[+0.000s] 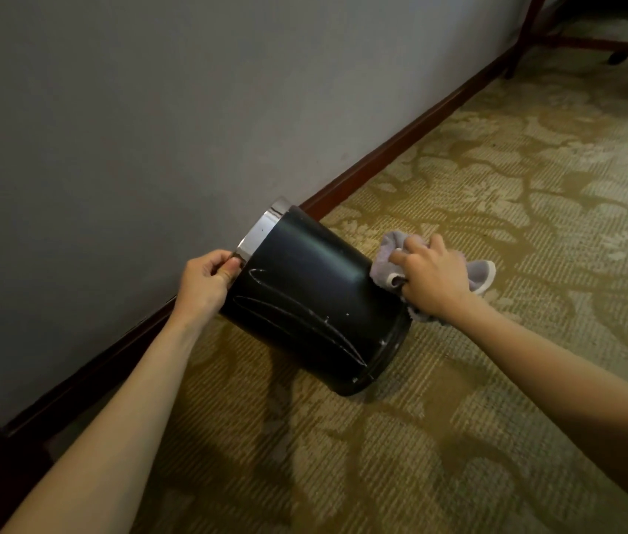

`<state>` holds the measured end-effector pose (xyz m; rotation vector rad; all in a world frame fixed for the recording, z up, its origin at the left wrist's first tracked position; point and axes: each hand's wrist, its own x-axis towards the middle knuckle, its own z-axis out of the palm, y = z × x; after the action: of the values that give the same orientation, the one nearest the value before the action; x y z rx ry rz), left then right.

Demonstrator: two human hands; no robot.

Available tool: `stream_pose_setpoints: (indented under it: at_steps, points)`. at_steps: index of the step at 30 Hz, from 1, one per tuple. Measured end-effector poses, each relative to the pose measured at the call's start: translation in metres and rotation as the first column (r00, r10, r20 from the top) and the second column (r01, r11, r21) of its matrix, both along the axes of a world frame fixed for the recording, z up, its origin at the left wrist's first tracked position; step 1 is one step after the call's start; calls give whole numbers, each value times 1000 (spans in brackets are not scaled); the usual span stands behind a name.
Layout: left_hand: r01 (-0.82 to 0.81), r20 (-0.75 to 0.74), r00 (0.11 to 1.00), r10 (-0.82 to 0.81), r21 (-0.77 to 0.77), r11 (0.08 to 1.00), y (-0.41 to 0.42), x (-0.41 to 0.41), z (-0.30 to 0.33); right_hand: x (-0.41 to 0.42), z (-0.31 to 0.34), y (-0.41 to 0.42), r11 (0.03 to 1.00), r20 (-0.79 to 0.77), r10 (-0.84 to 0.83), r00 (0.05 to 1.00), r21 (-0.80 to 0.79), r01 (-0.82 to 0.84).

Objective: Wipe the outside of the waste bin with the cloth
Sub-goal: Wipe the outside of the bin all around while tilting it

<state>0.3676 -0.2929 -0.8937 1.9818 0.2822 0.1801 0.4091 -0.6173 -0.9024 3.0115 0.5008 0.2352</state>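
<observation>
A black round waste bin [304, 298] with a shiny metal rim is tipped over towards the wall, its base pointing right and down. Pale scuff marks run across its side. My left hand [206, 281] grips the metal rim at the bin's upper left, thumb on the outside. My right hand [433, 277] is closed on a crumpled grey cloth [393, 250] and presses it against the bin's upper right side, near the base. Part of the cloth sticks out behind my hand.
A grey wall [150, 109] with a dark wooden skirting board [401, 144] runs diagonally just behind the bin. Patterned olive carpet [497, 379] covers the floor. Dark wooden furniture legs [524, 36] stand at the top right.
</observation>
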Motion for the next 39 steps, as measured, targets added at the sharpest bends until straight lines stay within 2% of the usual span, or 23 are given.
stream_pose_setpoints:
  at_steps: [5, 11, 15, 18, 21, 24, 27, 32, 34, 39]
  points:
    - [-70, -14, 997, 70, 11, 997, 5, 5, -4, -51, 11, 17, 971, 55, 238, 970, -20, -237]
    - [-87, 13, 996, 86, 74, 993, -8, 13, 2, -90, 0, 24, 924, 110, 372, 922, -144, -355]
    - [-79, 42, 996, 74, 116, 990, -24, 19, 9, -114, -18, 22, 880, 69, 463, 884, -157, -449]
    - [-68, 69, 996, 59, 132, 989, -36, 23, 14, -103, -16, 11, 911, 116, 412, 904, -42, -410]
    - [-55, 71, 996, 46, 117, 992, -46, 28, 18, -70, -5, -6, 970, 138, 241, 961, -22, -241]
    - [-97, 45, 995, 91, 138, 986, -49, 30, 20, -31, -3, -28, 999, 63, 42, 997, 19, -44]
    - [-138, 14, 990, 137, 147, 979, -49, 30, 21, -18, -10, -33, 998, 21, -19, 1000, 53, 18]
    - [-188, -17, 981, 192, 144, 971, -47, 29, 23, -54, -12, -13, 979, 159, 195, 968, 20, -200]
    - [-191, -22, 980, 196, 143, 971, -48, 30, 25, -76, -17, -6, 952, 164, 303, 939, -8, -306]
    - [-186, 8, 982, 188, 201, 962, -61, 30, 33, -120, -36, 10, 861, -22, 498, 867, -108, -497]
